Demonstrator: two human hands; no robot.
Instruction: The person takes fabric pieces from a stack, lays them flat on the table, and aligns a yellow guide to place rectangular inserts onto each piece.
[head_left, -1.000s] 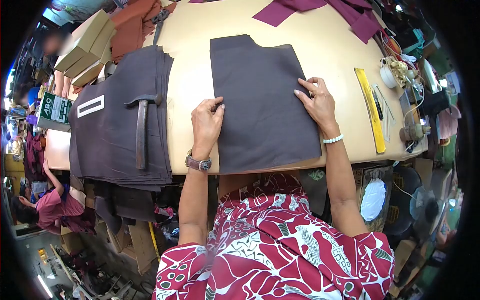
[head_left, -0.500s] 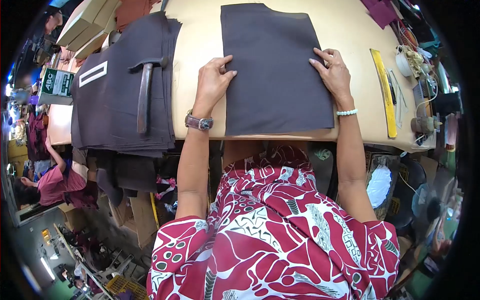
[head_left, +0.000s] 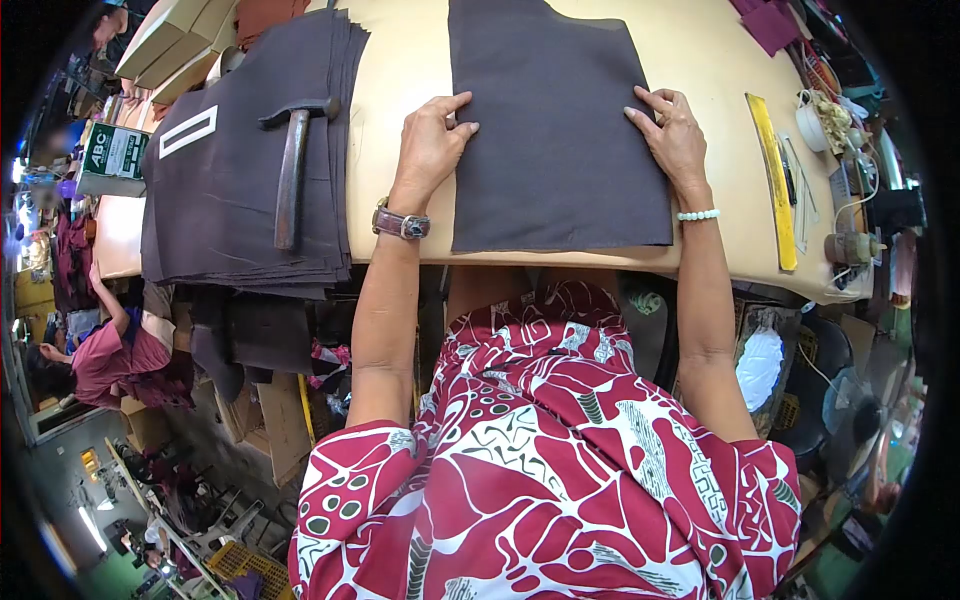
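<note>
A dark fabric piece (head_left: 560,140) lies flat on the pale table (head_left: 405,50), its lower edge close to the table's front edge. My left hand (head_left: 432,140), with a brown watch on its wrist, touches the left side of the fabric with bent thumb and fingers apart. At the right side my right hand (head_left: 670,135), wearing a beaded bracelet, rests its thumb and fingertips on the edge, also apart. Neither hand grips the cloth. To the left, a hammer (head_left: 292,175) and a white rectangular frame (head_left: 188,132) lie on a stack of dark fabric (head_left: 240,215).
On the right are a yellow ruler (head_left: 772,185), thin metal tools and a white bowl (head_left: 811,122). Cardboard boxes (head_left: 180,45) and a green ABC box (head_left: 113,155) stand at the left. Another person in pink (head_left: 118,360) is at the far left.
The view has tilted down, so the table and fabric appear higher. Both hands stay at the fabric's side edges; the fabric's lower edge now lies straighter along the table front.
</note>
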